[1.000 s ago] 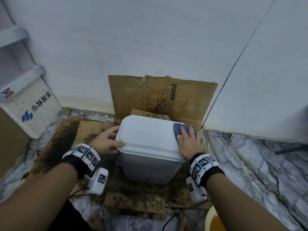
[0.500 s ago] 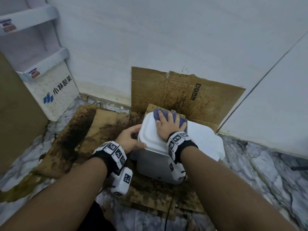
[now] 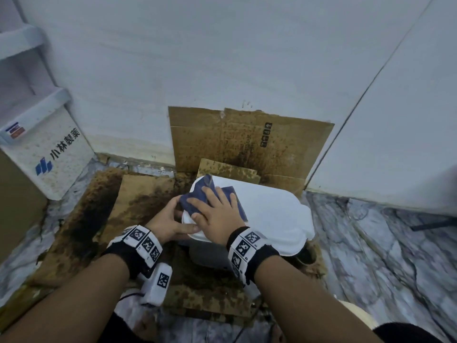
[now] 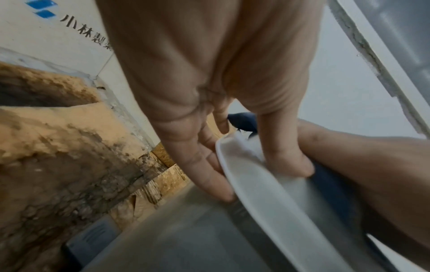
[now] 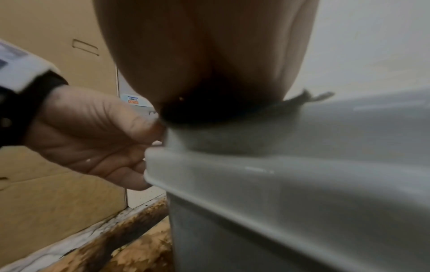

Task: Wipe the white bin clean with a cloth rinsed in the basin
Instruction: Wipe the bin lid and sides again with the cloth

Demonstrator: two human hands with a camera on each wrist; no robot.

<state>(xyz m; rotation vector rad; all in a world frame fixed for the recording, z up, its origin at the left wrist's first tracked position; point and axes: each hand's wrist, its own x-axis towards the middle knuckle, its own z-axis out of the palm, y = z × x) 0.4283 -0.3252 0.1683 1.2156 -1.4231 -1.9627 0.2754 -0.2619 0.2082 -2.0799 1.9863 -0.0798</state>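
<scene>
The white bin (image 3: 272, 214) stands on stained cardboard with its lid closed. My right hand (image 3: 217, 214) lies flat on a dark blue cloth (image 3: 196, 195) and presses it onto the lid's left end. A corner of the cloth is folded up at the back. My left hand (image 3: 183, 216) grips the lid's left rim, thumb (image 4: 284, 156) on top and fingers (image 4: 200, 165) beneath the rim (image 4: 256, 193). In the right wrist view the cloth (image 5: 209, 110) is a dark strip under my palm, above the bin's side (image 5: 302, 184).
Stained cardboard (image 3: 247, 139) leans on the wall behind the bin, and more (image 3: 138, 194) covers the marble floor. A white printed stand (image 3: 49, 157) is at the left. A pale round rim, perhaps the basin (image 3: 358, 315), shows at the lower right.
My right hand slid the cloth from the lid's right end to its left back corner, then forward along the left end. My left hand stayed on the left rim.
</scene>
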